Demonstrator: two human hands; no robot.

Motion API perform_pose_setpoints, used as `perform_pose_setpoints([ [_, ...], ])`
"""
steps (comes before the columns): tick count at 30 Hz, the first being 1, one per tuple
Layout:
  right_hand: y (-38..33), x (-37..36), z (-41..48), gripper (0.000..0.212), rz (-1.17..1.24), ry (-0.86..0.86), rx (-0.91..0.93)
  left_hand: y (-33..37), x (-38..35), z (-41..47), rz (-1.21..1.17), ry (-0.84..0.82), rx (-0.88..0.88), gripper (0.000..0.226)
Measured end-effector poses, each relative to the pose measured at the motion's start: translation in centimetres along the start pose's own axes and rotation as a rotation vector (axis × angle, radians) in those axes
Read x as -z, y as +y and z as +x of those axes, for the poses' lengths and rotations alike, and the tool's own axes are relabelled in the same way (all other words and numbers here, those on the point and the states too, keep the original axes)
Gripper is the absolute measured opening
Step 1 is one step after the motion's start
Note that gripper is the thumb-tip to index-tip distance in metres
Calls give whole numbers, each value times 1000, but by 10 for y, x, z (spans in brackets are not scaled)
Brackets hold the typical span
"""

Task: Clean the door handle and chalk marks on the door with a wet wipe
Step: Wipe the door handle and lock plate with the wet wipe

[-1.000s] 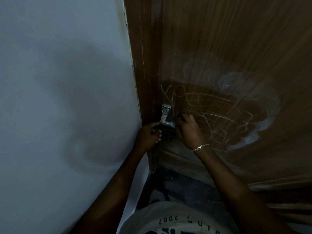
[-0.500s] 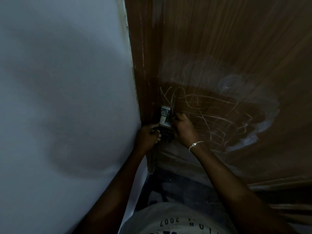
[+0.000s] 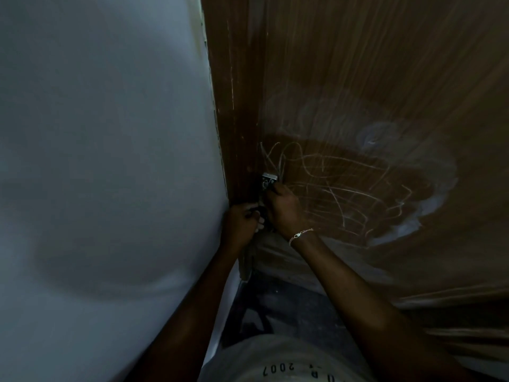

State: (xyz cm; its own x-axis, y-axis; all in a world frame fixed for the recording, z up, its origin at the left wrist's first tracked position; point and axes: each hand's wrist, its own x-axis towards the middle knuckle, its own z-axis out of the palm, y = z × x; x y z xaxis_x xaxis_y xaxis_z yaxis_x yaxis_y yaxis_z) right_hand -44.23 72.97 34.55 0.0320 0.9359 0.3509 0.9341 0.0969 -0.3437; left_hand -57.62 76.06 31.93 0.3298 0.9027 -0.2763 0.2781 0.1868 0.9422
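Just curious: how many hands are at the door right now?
2. The left hand is at the door edge; the right hand reaches the metal handle.

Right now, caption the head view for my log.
Both hands, left and right, work at the metal door handle; chalk scribbles remain on the brown door.

The right hand (image 3: 283, 209) covers the lower part of the door handle (image 3: 268, 181). No wet wipe can be made out; dim light hides what either grip encloses. The left hand (image 3: 242, 221) curls at the door's (image 3: 385, 78) edge.
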Motion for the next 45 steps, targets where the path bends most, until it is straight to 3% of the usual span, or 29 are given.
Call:
perform_pose_setpoints([
  [10, -5, 6, 5, 29, -4, 10, -69, -1, -1, -2, -16, 2, 17, 31],
  [14, -11, -8, -3, 35, -42, -70, -114, -1, 1, -5, -23, -9, -4, 34],
  [19, -10, 2, 0, 18, -77, -26, -195, -3, 1, -4, -41, -24, 20, 39],
  [24, -20, -15, 3, 27, -163, -29, -243, -1, 3, -5, 24, -32, -30, 35],
  [30, -20, -4, 3, 22, -192, -41, -251, 1, 7, -5, 7, -63, -14, 35],
  [36, -32, -15, 4, 23, -197, -60, -225, -6, 6, 0, 87, -13, -12, 21],
  [45, -20, -11, 1, 30, -161, -33, -194, 2, 7, -7, 17, -54, -20, 35],
])
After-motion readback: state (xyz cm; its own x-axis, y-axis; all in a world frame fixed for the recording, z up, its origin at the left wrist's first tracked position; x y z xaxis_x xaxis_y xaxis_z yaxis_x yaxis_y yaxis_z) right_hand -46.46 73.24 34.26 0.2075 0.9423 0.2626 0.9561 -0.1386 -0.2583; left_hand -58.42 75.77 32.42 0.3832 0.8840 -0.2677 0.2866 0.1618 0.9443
